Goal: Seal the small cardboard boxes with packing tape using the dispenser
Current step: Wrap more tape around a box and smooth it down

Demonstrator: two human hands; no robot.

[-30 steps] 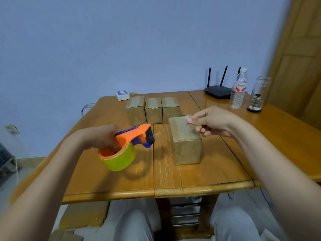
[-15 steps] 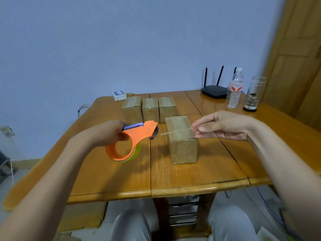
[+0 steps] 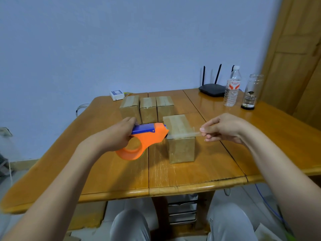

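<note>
Over box point(image 3: 180, 136), tape point(image 3: 184, 135) (both hands point(image 3: 224, 127))

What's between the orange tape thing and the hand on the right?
A strip of tape, stretched across the nearest box from the dispenser to the right hand, in the head view.

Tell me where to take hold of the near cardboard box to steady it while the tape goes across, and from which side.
Take the near cardboard box by its two long side walls, low down, coming in from the front. It stands upright, and the tape strip stretches across its top between the dispenser in the left hand and the right hand, so the top should probably stay free.
</note>
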